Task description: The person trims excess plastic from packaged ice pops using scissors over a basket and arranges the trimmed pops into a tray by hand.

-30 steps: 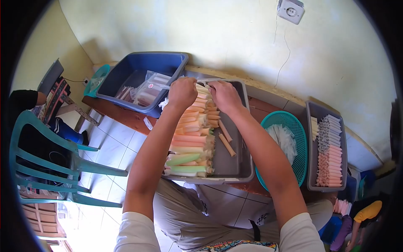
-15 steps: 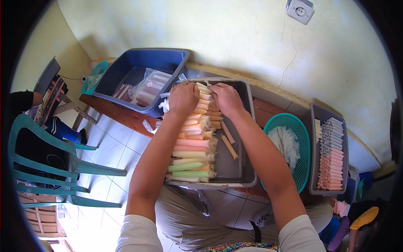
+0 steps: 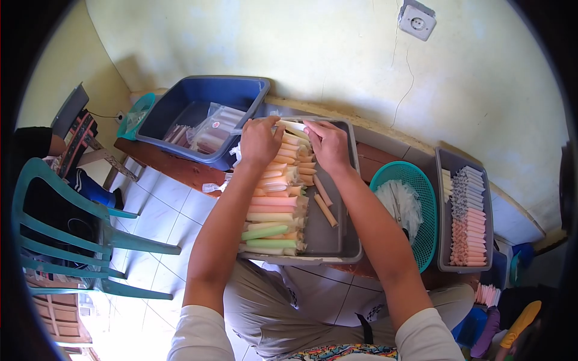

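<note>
A cream ice pop (image 3: 293, 127), a slim filled plastic tube, spans the gap between my two hands at the far end of a grey tray (image 3: 328, 243). My left hand (image 3: 261, 143) grips its left end, fingers closed. At the other end, my right hand (image 3: 328, 145) pinches it with thumb and fingers. Below my hands, stacked ice pops (image 3: 274, 204) in orange, pink, cream and green fill the tray's left side. Two loose brownish tubes (image 3: 325, 210) lie on the tray floor to the right. My left hand partly covers the upper stack.
A blue tub (image 3: 174, 90) with bagged dark tubes stands at left. To the right are a teal basket (image 3: 428, 240) holding clear plastic and scissors, and another grey tray (image 3: 445, 259) of pink and grey ice pops. A green chair (image 3: 66, 210) and other people are nearby.
Both hands have lifted slightly from the stack, with the cream ice pop now raised and stretched between them. My right hand has turned, its thumb now showing. The view has shifted a little.
</note>
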`<state>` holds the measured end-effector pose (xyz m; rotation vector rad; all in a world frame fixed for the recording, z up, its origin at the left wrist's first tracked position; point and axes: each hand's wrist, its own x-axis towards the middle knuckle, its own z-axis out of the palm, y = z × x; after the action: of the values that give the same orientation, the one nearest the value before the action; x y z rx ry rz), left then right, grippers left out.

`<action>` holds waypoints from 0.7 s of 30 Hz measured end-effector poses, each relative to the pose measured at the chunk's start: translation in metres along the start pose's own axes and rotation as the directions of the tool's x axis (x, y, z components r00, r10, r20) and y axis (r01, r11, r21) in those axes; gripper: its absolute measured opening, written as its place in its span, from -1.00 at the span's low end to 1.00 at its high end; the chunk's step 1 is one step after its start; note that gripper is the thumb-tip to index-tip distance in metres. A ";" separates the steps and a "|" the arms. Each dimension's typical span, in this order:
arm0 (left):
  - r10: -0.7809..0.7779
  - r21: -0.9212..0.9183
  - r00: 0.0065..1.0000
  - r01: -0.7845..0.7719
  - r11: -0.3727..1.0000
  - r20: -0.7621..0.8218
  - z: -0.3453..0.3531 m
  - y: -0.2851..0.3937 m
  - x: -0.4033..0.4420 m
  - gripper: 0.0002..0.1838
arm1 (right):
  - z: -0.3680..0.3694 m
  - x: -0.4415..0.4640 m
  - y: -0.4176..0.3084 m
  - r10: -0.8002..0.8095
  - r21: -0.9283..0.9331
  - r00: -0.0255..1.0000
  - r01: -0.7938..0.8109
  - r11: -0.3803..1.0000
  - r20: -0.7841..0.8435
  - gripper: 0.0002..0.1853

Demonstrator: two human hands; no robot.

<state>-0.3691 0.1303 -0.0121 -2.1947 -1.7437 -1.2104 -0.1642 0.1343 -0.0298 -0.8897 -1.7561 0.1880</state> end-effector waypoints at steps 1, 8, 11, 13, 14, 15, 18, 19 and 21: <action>0.002 -0.005 1.000 -0.002 1.000 -0.010 -0.004 0.003 -0.001 -0.72 | -0.003 0.000 -0.002 -0.007 0.012 1.000 0.007 1.000 -0.030 -0.77; -0.009 -0.100 1.000 0.010 0.995 0.002 -0.025 0.027 -0.002 -0.72 | -0.031 0.002 -0.022 -0.013 0.033 0.999 0.014 0.999 -0.039 -0.76; -0.022 -0.237 0.999 0.015 0.971 -0.025 -0.026 0.048 -0.003 -0.72 | -0.050 -0.006 -0.031 0.014 0.023 0.997 -0.012 1.000 -0.071 -0.78; -0.006 -0.291 0.999 -0.005 0.957 -0.035 -0.030 0.067 -0.008 -0.73 | -0.067 -0.016 -0.042 0.064 0.042 0.996 -0.062 0.997 -0.059 -0.72; -0.031 -0.371 0.999 0.018 0.928 -0.030 -0.031 0.077 -0.011 -0.74 | -0.074 -0.022 -0.049 0.067 0.038 0.996 -0.065 0.997 -0.066 -0.72; -0.055 -0.450 0.998 0.040 0.892 -0.020 -0.031 0.086 -0.015 -0.75 | -0.082 -0.030 -0.056 0.179 0.136 0.983 -0.173 0.975 -0.033 -0.69; -0.026 -0.549 1.000 0.023 0.835 0.002 -0.029 0.113 -0.030 -0.76 | -0.103 -0.057 -0.068 0.251 0.197 0.968 -0.246 0.949 0.000 -0.54; -0.014 -0.555 1.000 0.013 0.832 0.002 -0.027 0.123 -0.035 -0.76 | -0.112 -0.065 -0.073 0.239 0.172 0.970 -0.243 0.955 0.043 -0.52; 0.001 -0.636 1.000 0.014 0.772 0.024 -0.024 0.145 -0.047 -0.76 | -0.126 -0.079 -0.080 0.207 0.146 0.975 -0.217 0.965 0.081 -0.43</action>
<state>-0.2594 0.0304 0.0316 -2.5250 -1.4797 -2.0308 -0.0828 -0.0108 0.0011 -0.9660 -1.6782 0.4919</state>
